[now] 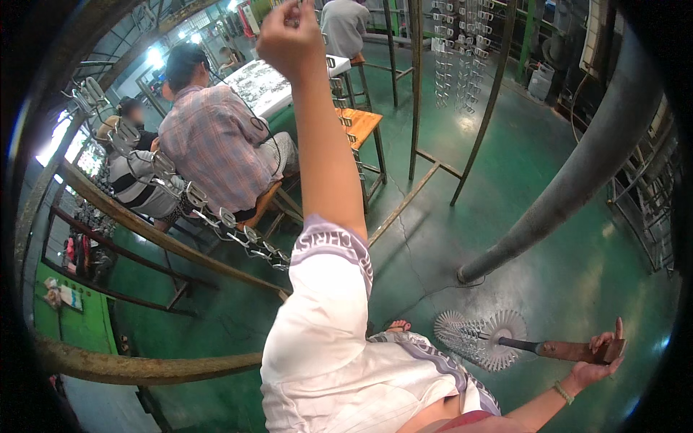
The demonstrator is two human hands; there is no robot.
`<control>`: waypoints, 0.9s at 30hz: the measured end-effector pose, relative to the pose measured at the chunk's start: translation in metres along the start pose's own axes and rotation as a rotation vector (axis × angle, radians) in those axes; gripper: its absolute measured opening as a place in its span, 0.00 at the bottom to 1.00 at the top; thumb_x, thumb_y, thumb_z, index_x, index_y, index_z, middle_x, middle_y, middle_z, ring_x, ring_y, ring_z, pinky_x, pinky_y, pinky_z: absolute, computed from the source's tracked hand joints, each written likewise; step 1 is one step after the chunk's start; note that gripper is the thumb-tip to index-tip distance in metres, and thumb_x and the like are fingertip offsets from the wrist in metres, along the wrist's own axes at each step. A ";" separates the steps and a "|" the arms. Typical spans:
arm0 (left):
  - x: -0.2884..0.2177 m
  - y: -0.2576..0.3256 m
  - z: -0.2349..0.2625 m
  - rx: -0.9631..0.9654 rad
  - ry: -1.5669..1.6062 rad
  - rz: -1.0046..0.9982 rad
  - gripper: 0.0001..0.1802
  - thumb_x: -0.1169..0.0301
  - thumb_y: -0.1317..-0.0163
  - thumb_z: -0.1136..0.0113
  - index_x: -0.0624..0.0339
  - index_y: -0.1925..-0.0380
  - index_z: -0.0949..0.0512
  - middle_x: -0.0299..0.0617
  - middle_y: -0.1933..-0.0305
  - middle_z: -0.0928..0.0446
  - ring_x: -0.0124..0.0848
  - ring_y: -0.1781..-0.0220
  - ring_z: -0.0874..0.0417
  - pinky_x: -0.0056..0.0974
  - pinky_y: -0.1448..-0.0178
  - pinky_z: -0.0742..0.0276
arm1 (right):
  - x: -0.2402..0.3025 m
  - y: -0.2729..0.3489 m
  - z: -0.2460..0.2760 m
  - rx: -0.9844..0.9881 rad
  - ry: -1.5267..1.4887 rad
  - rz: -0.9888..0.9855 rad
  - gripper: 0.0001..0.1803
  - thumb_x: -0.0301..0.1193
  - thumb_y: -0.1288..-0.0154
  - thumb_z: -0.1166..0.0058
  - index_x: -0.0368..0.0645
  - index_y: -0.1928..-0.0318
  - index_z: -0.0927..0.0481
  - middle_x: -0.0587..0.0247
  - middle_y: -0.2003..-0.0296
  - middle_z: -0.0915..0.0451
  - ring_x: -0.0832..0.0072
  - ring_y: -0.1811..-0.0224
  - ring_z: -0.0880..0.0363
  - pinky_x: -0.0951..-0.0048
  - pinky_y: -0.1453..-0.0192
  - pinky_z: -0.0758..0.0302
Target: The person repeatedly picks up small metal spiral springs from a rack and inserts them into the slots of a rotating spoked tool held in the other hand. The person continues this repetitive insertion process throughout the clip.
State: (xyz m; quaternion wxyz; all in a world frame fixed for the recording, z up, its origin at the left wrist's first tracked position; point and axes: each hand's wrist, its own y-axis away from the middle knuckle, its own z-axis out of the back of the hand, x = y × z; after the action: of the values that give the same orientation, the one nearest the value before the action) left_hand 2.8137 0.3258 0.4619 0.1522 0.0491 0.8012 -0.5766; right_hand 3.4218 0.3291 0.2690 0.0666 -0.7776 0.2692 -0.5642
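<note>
My left hand (289, 40) is raised high at the top of the view, fingers closed on what looks like a small grey metal piece (294, 9). The white sleeve and forearm run down from it to the lower middle. My right hand (603, 357) is low at the right, palm up. It holds the brown wooden handle (570, 351) of a tool. A dark shaft leads from the handle to a round fan-like holder (480, 338) bristling with small silvery metal parts, held just above the green floor.
A rusty slanted bar (144, 231) carries a row of metal clips (238, 234) at the left. Beyond it people sit on wooden stools (359, 123) by a white table (263, 83) of metal parts. A thick grey pipe (570, 180) leans at the right. Strings of metal parts (458, 50) hang behind.
</note>
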 end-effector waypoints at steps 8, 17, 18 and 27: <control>0.006 -0.061 -0.084 0.045 -0.274 0.005 0.23 0.57 0.58 0.31 0.64 0.69 0.23 0.55 0.67 0.22 0.51 0.62 0.21 0.49 0.57 0.27 | 0.007 0.003 -0.003 -0.060 0.050 0.010 0.39 0.55 0.35 0.70 0.29 0.43 0.34 0.70 0.80 0.40 0.85 0.81 0.44 0.84 0.79 0.46; 0.030 -0.079 -0.104 0.195 -0.404 -0.027 0.17 0.58 0.57 0.35 0.64 0.82 0.20 0.56 0.76 0.22 0.52 0.69 0.20 0.49 0.62 0.25 | 0.004 0.004 -0.006 -0.066 0.036 0.029 0.39 0.55 0.35 0.70 0.28 0.44 0.33 0.70 0.82 0.40 0.85 0.82 0.45 0.83 0.79 0.47; 0.030 -0.081 -0.103 0.201 -0.419 -0.007 0.16 0.59 0.57 0.35 0.63 0.84 0.20 0.55 0.78 0.23 0.52 0.70 0.20 0.49 0.63 0.24 | 0.004 0.005 -0.009 -0.086 0.034 0.024 0.39 0.56 0.36 0.70 0.28 0.45 0.33 0.70 0.82 0.40 0.85 0.83 0.45 0.83 0.80 0.48; 0.039 -0.094 -0.105 -0.089 -0.112 -0.153 0.16 0.61 0.62 0.30 0.63 0.80 0.19 0.53 0.79 0.22 0.52 0.72 0.20 0.49 0.62 0.25 | 0.005 0.003 -0.004 -0.094 0.042 -0.004 0.37 0.52 0.34 0.72 0.28 0.45 0.33 0.70 0.83 0.40 0.86 0.84 0.46 0.83 0.81 0.50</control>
State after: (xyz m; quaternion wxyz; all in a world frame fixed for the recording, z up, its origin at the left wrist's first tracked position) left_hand 2.7330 0.3897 0.5663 0.1545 -0.0515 0.8178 -0.5520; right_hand 3.4182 0.3250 0.2738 0.0230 -0.7684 0.2952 -0.5674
